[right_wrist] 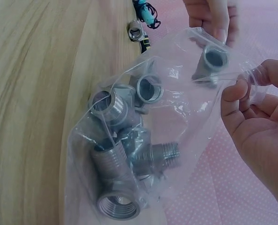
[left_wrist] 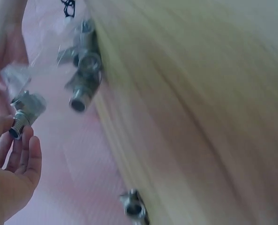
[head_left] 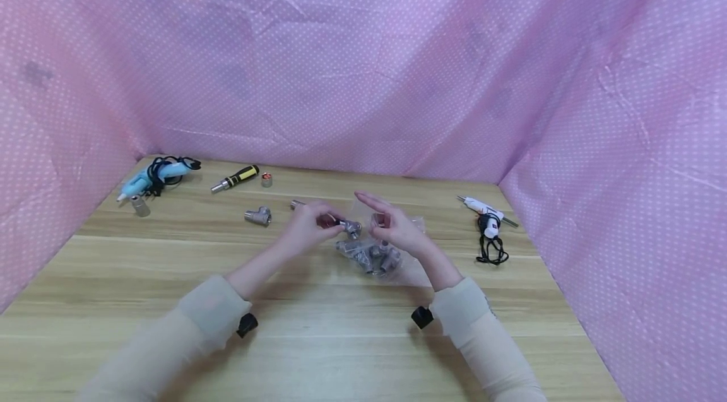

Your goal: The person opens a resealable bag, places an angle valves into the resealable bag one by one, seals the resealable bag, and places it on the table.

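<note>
Steel pipe fitting [head_left: 353, 228] sits pinched in the left hand [head_left: 307, 225] at the mouth of the clear bag [right_wrist: 176, 108], whose edge the right hand [head_left: 397, 228] pinches above the desk [head_left: 341, 339].

on the wooden worktop [head_left: 341, 339], the left hand [head_left: 309, 225] pinches a metal fitting [head_left: 351, 227] at the mouth of a clear plastic bag [head_left: 377, 257], and the right hand [head_left: 394, 225] holds the bag's edge with its fingers fairly straight. more grey fittings lie inside the bag. far left lie a blue glue gun [head_left: 150, 178], a black-and-yellow screwdriver [head_left: 235, 178] and a loose tee fitting [head_left: 258, 216]; at the right lies a white glue gun [head_left: 485, 212]. pink dotted cloth [head_left: 363, 55] walls the scene.
</note>
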`<action>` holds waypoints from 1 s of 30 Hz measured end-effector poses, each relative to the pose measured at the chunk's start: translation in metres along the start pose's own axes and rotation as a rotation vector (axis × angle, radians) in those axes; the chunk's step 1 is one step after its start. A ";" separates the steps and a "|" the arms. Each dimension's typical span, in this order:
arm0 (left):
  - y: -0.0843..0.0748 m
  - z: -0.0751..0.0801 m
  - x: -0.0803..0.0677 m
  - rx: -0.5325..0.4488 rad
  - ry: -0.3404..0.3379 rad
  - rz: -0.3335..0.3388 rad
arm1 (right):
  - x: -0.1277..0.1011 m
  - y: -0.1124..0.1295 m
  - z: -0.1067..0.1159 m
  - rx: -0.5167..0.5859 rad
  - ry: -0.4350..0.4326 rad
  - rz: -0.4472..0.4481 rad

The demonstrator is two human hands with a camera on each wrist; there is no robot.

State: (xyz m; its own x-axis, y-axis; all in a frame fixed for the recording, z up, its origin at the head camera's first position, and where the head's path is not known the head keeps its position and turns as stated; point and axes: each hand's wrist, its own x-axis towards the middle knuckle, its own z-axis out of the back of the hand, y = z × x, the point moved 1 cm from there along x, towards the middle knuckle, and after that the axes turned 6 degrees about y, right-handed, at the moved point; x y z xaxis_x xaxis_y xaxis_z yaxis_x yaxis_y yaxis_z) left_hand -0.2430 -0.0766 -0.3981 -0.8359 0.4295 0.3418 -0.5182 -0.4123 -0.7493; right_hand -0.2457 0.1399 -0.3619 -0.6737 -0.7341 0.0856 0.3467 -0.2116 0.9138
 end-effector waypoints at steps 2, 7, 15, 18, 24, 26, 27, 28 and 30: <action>-0.001 -0.009 0.002 -0.004 0.012 0.014 | 0.000 0.000 0.000 -0.010 -0.003 -0.001; -0.003 -0.026 0.005 -0.012 0.076 0.038 | 0.000 0.001 0.000 -0.036 -0.007 0.007; -0.004 -0.028 0.002 -0.075 0.109 0.020 | -0.002 0.001 0.001 -0.042 -0.013 0.023; -0.005 -0.019 -0.002 -0.087 0.104 0.022 | -0.002 0.001 0.001 -0.043 -0.016 0.029; -0.002 0.009 -0.009 0.036 0.082 -0.007 | -0.004 0.002 0.001 -0.049 -0.009 0.041; 0.000 0.020 -0.012 0.065 0.090 0.002 | -0.004 0.003 0.001 -0.061 -0.008 0.048; 0.000 0.026 -0.014 0.074 0.097 0.010 | -0.004 0.003 0.001 -0.068 -0.009 0.049; 0.001 0.031 -0.017 0.083 0.104 0.021 | -0.005 0.003 0.001 -0.071 -0.010 0.049; 0.004 0.043 -0.021 0.100 0.116 0.043 | -0.005 0.003 0.001 -0.081 -0.011 0.048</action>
State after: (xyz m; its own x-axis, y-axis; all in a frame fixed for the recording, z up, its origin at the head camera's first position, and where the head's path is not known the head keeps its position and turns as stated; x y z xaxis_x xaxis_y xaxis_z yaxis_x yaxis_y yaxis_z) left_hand -0.2351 -0.1214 -0.3838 -0.8341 0.4971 0.2390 -0.5031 -0.5079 -0.6992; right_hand -0.2415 0.1432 -0.3591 -0.6618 -0.7376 0.1336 0.4305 -0.2280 0.8733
